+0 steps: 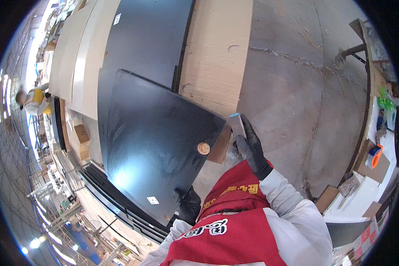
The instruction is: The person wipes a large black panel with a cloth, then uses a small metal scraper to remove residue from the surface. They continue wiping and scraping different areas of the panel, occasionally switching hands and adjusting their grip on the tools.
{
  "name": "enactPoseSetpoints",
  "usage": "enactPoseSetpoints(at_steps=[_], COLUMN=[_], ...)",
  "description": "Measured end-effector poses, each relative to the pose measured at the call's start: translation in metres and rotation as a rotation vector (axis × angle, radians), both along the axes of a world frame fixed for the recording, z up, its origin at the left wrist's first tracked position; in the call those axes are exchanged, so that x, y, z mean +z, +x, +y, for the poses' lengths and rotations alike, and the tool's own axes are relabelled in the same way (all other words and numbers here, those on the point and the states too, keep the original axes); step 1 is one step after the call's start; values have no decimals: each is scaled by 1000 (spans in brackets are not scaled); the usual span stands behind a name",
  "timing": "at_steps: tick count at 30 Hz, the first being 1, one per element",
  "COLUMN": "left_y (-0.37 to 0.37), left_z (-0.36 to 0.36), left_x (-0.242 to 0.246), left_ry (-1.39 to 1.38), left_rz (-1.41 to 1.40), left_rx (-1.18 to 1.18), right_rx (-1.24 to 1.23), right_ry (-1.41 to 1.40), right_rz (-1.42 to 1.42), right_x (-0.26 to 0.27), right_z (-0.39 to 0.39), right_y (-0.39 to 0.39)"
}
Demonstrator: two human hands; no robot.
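Observation:
A black panel [159, 133] with a round, wood-coloured spot near one edge and a small white label lies tilted across another black panel [149, 36]. My left hand [188, 203], in a black glove, grips the near edge of the upper panel, its thumb on the top face. My right hand [252, 148], also gloved in black, holds a small grey block [237, 125] with a blue end, close to the panel's right corner. Whether the block touches the panel's edge I cannot tell.
Cardboard [216, 50] lies under the panels. More black panels [119, 209] are stacked at the lower left. On the right stands a workbench [359, 196] with an orange tape dispenser [375, 160]. Another person [35, 101] stands at the far left. A cardboard box [83, 141] sits beyond the panels.

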State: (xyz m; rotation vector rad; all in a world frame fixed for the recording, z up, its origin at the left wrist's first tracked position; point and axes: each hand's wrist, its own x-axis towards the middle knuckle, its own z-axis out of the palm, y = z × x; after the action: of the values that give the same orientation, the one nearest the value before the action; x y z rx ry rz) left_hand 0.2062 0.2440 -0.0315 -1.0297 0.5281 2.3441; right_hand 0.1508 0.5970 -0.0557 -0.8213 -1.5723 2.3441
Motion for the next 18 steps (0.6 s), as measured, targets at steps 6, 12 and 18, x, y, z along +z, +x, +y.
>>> enactPoseSetpoints(at_steps=[6,12,18], left_y=[-6,-12,-11], left_z=[-1,-5,-37], left_x=[14,38,41], left_ry=[-447,-396,-282], left_rz=[-177,-191,-204], left_rx=[-17,51,-70], right_rx=[89,138,51], right_ry=[99,114,-160], right_rz=[-57,125,-3], right_x=[14,15,18], right_z=[-7,-25,-33], right_y=[7,25,40])
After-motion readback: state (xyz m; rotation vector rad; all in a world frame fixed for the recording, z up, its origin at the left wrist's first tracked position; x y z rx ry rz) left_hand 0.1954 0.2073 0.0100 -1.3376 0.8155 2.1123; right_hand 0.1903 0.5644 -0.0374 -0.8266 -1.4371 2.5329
